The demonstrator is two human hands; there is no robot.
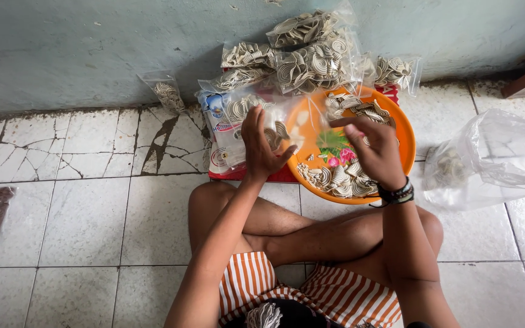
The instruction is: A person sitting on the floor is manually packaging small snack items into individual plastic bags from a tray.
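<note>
Left hand [262, 146] pinches small clear bag [287, 124] at open top. Right hand [375, 149] curls over orange bowl [405, 143], fingers half shut, holding spiral crackers [335, 179] maybe, cannot tell. Bag over bowl near wall edge of floor. Bag thin, light, slippery; crackers snap easy. Hold bag by rim.
</note>
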